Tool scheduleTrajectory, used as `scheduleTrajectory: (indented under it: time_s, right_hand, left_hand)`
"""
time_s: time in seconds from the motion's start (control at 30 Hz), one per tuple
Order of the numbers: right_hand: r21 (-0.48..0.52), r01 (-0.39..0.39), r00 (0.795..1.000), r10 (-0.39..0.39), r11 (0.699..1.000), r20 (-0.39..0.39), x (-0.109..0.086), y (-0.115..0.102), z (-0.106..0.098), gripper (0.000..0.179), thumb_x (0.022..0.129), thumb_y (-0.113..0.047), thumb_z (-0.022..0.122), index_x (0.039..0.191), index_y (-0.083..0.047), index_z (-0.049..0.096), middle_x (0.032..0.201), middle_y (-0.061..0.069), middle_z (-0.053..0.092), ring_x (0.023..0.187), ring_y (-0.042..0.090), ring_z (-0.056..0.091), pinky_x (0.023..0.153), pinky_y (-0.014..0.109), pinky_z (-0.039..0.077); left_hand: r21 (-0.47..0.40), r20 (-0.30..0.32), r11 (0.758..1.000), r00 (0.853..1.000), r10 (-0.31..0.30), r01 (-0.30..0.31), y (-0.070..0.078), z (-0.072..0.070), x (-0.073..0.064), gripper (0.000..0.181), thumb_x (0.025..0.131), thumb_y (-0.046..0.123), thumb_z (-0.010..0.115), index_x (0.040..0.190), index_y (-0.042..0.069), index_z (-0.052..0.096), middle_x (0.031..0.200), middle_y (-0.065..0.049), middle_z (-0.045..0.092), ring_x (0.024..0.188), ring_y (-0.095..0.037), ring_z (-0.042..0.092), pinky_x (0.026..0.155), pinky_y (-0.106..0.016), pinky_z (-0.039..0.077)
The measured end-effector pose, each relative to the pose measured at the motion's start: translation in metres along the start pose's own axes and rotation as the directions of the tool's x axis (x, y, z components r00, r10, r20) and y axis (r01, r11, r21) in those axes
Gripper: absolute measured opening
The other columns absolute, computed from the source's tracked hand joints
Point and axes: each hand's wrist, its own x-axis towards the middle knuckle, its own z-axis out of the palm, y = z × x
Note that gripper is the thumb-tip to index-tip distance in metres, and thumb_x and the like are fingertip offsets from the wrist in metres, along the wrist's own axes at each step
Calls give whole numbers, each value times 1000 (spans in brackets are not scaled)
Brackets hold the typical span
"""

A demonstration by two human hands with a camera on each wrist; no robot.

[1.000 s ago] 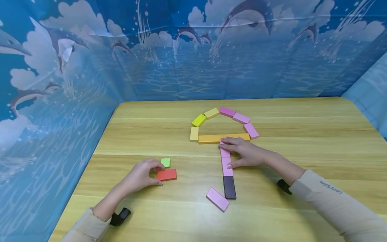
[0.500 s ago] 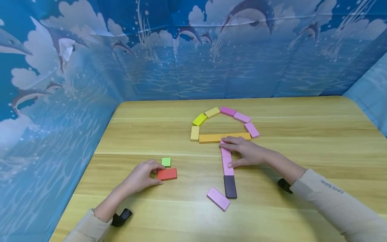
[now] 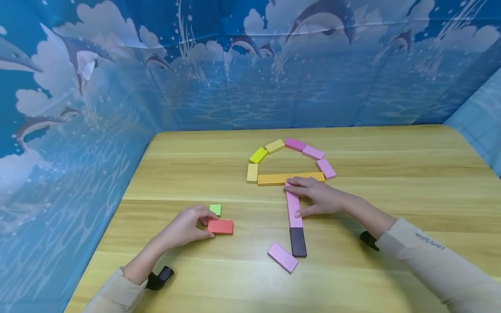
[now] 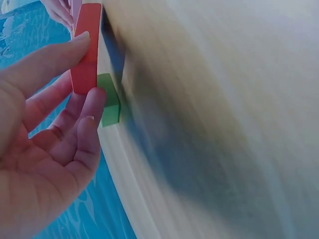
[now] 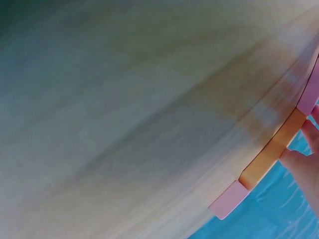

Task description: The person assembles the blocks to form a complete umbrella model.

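Observation:
In the head view my left hand [image 3: 185, 228] pinches the near end of a flat red block [image 3: 221, 227] between thumb and fingers. The left wrist view shows the thumb across the red block [image 4: 88, 55], with a green block [image 4: 110, 99] behind the fingers. Whether the red block is off the table cannot be told. My right hand [image 3: 318, 195] rests with spread fingers over a column of pink blocks [image 3: 292, 200], its upper fingers reaching the orange bar [image 3: 270, 179]. Thumb and fingers also show at the edge of the right wrist view, beside an orange block [image 5: 271, 152].
Below the pink column lies a black block [image 3: 298, 242], with a loose pink block [image 3: 282, 257] slanted at its lower left. Yellow blocks [image 3: 258, 155] and pink blocks [image 3: 312, 152] form an arch above the orange bar. The wooden table [image 3: 411, 174] meets a blue dolphin curtain [image 3: 195, 87].
My left hand has shifted slightly right with the red block, which has turned a little and lies slightly further from the green block. The right hand stays in place.

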Motion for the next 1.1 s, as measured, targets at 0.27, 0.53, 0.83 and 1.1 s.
scheduleTrajectory:
  time_s: [0.27, 0.53, 0.83, 1.1]
  right_hand:
    - [-4, -4, 1000, 4, 1000, 13, -1, 0, 4, 74, 83, -42, 67, 139, -1, 42, 144, 22, 34, 132, 41, 28, 101, 56, 28]
    - [-12, -6, 1000, 5, 1000, -14, -1, 0, 1, 73, 82, -40, 69, 138, -1, 43, 143, 23, 35, 131, 42, 30, 100, 56, 30]
    - [-7, -17, 1000, 17, 1000, 18, 3, -2, 0, 74, 83, -43, 66, 139, -2, 42, 144, 22, 33, 132, 41, 28, 101, 56, 28]
    - [-12, -13, 1000, 13, 1000, 1, 0, -4, 0, 74, 82, -42, 68, 139, -1, 43, 143, 22, 35, 130, 42, 30, 100, 56, 30]
  left_hand:
    - [-7, 62, 999, 997, 36, -36, 10, 2, 7, 32, 75, 15, 78, 104, 10, 67, 92, 8, 57, 82, -10, 54, 73, -27, 48]
    - [-42, 151, 994, 983, 107, -101, 24, 10, 26, 31, 79, 17, 75, 107, 10, 66, 98, 7, 57, 85, -10, 53, 77, -26, 46]
    - [-18, 215, 988, 965, 151, -150, 32, 17, 39, 30, 80, 15, 74, 108, 9, 66, 103, 3, 59, 90, -10, 53, 81, -24, 45]
    - [12, 281, 975, 937, 210, -222, 39, 22, 56, 29, 80, 10, 73, 109, 8, 66, 103, 1, 58, 93, -11, 53, 85, -24, 44]
